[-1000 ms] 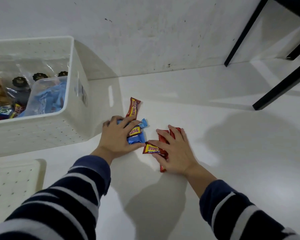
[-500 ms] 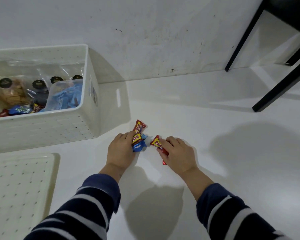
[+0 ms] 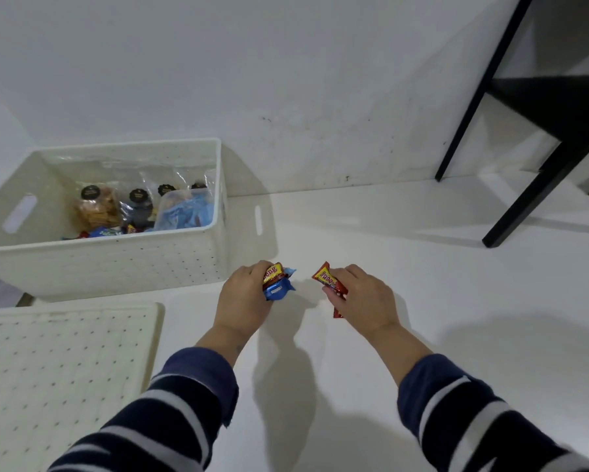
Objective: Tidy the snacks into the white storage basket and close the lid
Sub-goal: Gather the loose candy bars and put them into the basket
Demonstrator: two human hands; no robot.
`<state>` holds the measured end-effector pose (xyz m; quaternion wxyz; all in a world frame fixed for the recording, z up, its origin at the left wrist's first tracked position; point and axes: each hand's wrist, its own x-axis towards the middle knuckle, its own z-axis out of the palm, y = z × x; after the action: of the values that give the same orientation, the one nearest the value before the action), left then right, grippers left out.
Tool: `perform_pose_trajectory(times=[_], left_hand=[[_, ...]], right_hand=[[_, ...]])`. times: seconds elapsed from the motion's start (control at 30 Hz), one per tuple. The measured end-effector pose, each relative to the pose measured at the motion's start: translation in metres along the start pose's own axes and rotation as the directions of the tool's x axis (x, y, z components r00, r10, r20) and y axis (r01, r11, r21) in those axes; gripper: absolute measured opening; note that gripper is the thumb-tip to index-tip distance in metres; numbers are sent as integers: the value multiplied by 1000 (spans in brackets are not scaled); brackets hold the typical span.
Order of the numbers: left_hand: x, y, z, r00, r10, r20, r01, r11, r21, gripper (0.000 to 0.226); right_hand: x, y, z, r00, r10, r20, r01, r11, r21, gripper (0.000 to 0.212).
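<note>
My left hand is closed around a bunch of small snack bars, one red and yellow, the others blue, held just above the white surface. My right hand grips red snack bars with a yellow label. The two hands are a short way apart, right of the white storage basket. The basket stands open and holds clear bags of snacks, a tub with blue wrappers and small bars. Its perforated white lid lies flat at the front left.
A white wall rises right behind the basket. Black furniture legs stand at the back right. My striped sleeves fill the lower part of the view.
Both hands have gathered the scattered bars off the surface and closed on them, then lifted slightly and moved apart. The view has pulled back, so the basket and lid show more fully.
</note>
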<state>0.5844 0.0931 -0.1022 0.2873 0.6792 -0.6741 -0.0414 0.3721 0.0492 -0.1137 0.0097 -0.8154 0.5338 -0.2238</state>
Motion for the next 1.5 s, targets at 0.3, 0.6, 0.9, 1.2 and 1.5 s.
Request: perform_pose_trajectory(times=[0.3,0.6,0.9,1.2,1.5], left_hand=[[71,42,-88,990,68,-120,-60,996,65,25],[74,-3,-157,968,-100,-230,153,962,228,28],[85,-109,-185,943,-308,-127,332,899,286,20],[81,-206,-192,839,-541,57,515,823,241,94],[74,-210,-187,782,-558,-277,580,815,-5,26]], right_hand=[[90,-36,-68,993,-101,-60,104,994,38,32],[148,-110,-71,955,-292,-49,295,951,91,33],[162,-178,-44,951,-308,8,306,948,92,37],[201,-283,0,915,-346,206,324,937,133,30],[217,-351,71,840,-164,517,-11,948,317,39]])
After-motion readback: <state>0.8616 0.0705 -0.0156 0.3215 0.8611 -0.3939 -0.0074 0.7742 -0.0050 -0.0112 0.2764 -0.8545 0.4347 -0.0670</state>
